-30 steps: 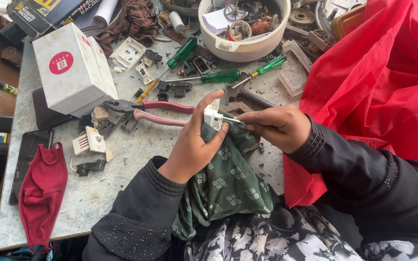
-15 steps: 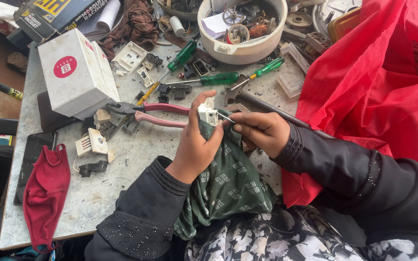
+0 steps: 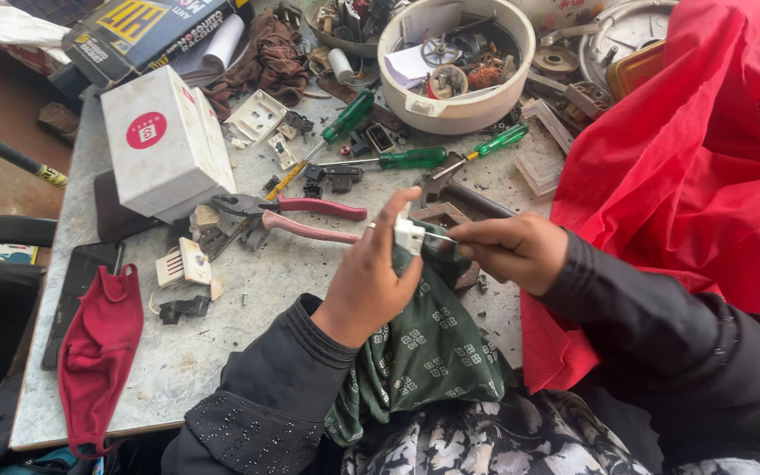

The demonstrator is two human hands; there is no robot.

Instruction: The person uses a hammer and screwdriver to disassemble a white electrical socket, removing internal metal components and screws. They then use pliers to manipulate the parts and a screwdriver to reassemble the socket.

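White switch part [image 3: 409,234] stays pinched in the left hand [image 3: 371,277]; the right hand [image 3: 507,252], fingers closed on a thin screwdriver [image 3: 440,236], has pushed its tip in.

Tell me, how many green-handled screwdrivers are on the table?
3. One lies left of the white bowl, one in the middle above the pliers, one just below the bowl. More may hide in the clutter.

Left of the pink-handled pliers [image 3: 310,218], bare table [image 3: 257,299] gives passage; beyond them, screwdrivers [image 3: 406,159] and a white box [image 3: 164,145] crowd the way.
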